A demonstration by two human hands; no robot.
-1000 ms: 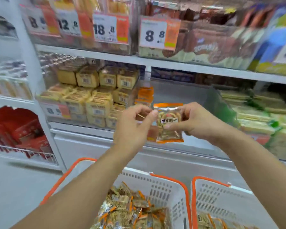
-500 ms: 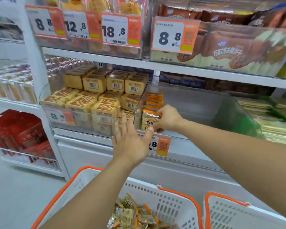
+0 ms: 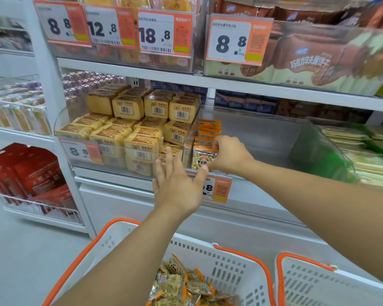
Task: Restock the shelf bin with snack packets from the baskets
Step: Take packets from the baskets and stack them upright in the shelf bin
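Since a sec ago the packet (image 3: 202, 159) has gone from mid-air in front of the person's chest into the clear shelf bin (image 3: 263, 138), and both arms have stretched fwd w/ it. Right hand (image 3: 228, 154) is curled round the packet's top right edge, pinching it upright at the bin's front left corner, approx 9 o'clock in the bin, just ahead of a row of orange-topped packets (image 3: 209, 129) standing behind it toward 12; standing it on edge prob keeps the label facing out and matches that row. Left hand (image 3: 177, 184) is spread flat, fingers straight, holding nothing; thumb tip is at or near the packet's lower edge, seemingly to steady it, tho I can't tell if it truly touches. Bin is mostly bare from centre to 3 o'clock, so lots left to fill. Down at 6 o'clock the left basket (image 3: 241, 270) has a heap of the same snack packets (image 3: 181, 288); the right basket (image 3: 307, 283) at 5 o'clock shows only its wall, contents out of sight. Yellow cake packs (image 3: 128, 133) fill the neighbouring bin at 9.
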